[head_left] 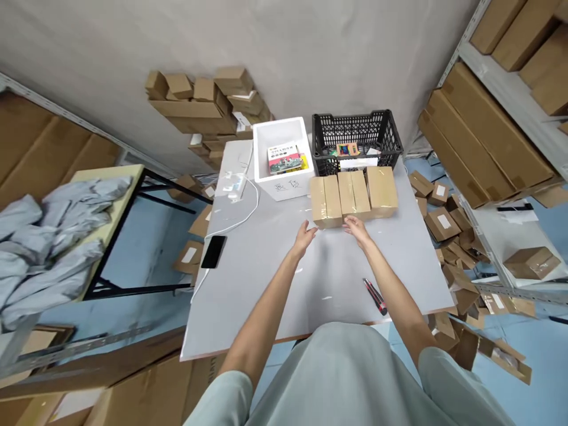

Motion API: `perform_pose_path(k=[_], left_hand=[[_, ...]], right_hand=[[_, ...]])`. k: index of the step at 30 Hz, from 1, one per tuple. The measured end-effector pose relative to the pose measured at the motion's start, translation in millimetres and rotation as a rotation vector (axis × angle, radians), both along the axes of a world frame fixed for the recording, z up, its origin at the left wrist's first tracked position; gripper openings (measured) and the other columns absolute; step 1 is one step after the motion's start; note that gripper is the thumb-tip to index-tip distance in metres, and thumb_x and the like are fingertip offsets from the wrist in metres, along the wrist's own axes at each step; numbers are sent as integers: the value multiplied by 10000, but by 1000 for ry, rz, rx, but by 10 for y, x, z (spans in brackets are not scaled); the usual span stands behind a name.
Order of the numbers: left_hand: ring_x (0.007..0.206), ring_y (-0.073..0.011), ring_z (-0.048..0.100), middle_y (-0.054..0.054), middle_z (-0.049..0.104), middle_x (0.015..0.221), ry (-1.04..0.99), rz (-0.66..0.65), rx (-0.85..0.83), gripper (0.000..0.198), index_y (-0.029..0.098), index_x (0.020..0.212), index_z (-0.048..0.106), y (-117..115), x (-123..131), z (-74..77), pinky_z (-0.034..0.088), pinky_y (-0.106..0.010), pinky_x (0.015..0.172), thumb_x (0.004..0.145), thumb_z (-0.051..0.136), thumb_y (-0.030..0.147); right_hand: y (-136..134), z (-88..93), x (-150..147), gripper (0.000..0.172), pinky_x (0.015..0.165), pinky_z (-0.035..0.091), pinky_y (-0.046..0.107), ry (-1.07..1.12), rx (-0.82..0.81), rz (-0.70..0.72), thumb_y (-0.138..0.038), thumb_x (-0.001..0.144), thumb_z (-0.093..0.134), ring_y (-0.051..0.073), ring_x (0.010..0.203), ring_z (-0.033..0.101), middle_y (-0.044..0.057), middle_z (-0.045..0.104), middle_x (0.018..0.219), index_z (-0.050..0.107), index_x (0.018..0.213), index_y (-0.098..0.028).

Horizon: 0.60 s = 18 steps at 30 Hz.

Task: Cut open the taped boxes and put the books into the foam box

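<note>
Three taped brown cardboard boxes stand in a row on the table: a left box (326, 202), a middle box (354, 194) and a right box (381, 190). My left hand (305, 236) is open, fingers apart, close to the front left corner of the left box. My right hand (356, 228) is in front of the seam between the left and middle boxes, its fingers stretched out. Whether its fingertips touch the cardboard I cannot tell. Nothing shows in either palm.
Behind the boxes stand a black plastic crate (357, 133) and a white foam box (284, 188) with books (284, 158). A phone (213, 252) and a white cable (242, 222) lie at left, a red-black utility knife (375, 297) near the front edge. Cartons (444, 225) litter the floor at right.
</note>
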State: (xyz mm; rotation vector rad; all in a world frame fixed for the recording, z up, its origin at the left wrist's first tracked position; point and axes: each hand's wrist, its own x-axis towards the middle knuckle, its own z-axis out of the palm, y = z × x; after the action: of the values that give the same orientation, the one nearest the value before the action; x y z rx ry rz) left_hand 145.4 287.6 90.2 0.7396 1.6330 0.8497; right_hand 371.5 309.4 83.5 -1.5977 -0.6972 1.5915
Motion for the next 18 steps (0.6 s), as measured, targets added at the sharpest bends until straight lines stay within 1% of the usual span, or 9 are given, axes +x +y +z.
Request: perform_pose_path(k=[3,6,10,14,16,18], left_hand=[[1562,-382,543,-229,351,1812,-26,-46,5,904,237,1665,491,127,23,44,526,-498,1194,853,874,346],[1539,-399,563,-243,350,1808,-47,-78,25,929,228,1640,521,118,23,91,527,-518,1186,811,915,370],[1512,-401,583,-211,370,1808,-80,-109,44,911,262,1589,581,38,-31,121,555,-509,1152,768,950,403],[1468,-385,620,-185,436,1780,-100,-129,46,895,285,1555,609,-1,-81,112,569,-504,1133,743,965,403],[1447,-377,637,-192,445,1773,-97,-134,47,875,268,1544,612,1,-83,105,573,-498,1127,748,956,383],[1428,-368,653,-199,459,1762,-84,-135,50,840,252,1535,611,11,-63,105,572,-500,1133,768,935,357]], right_hand=[[70,-4,-265,338,939,655,361,-20,7,-1,-299,960,725,212,1045,801,106,767,1337,718,1292,-238],[30,-8,-384,389,907,663,342,-36,20,-12,-263,964,690,186,965,798,99,751,1363,706,1353,-249],[-46,-22,-396,479,892,675,353,-31,46,-4,-271,953,724,167,855,800,92,757,1332,696,1431,-261],[-104,-50,-362,544,887,687,365,-29,64,12,-321,946,772,150,819,793,67,779,1297,686,1483,-302],[-137,-69,-354,544,884,689,364,-34,68,13,-311,935,788,142,806,786,64,790,1284,701,1472,-302],[-164,-82,-334,523,881,691,379,-37,79,10,-277,914,798,146,786,781,70,802,1253,729,1432,-275]])
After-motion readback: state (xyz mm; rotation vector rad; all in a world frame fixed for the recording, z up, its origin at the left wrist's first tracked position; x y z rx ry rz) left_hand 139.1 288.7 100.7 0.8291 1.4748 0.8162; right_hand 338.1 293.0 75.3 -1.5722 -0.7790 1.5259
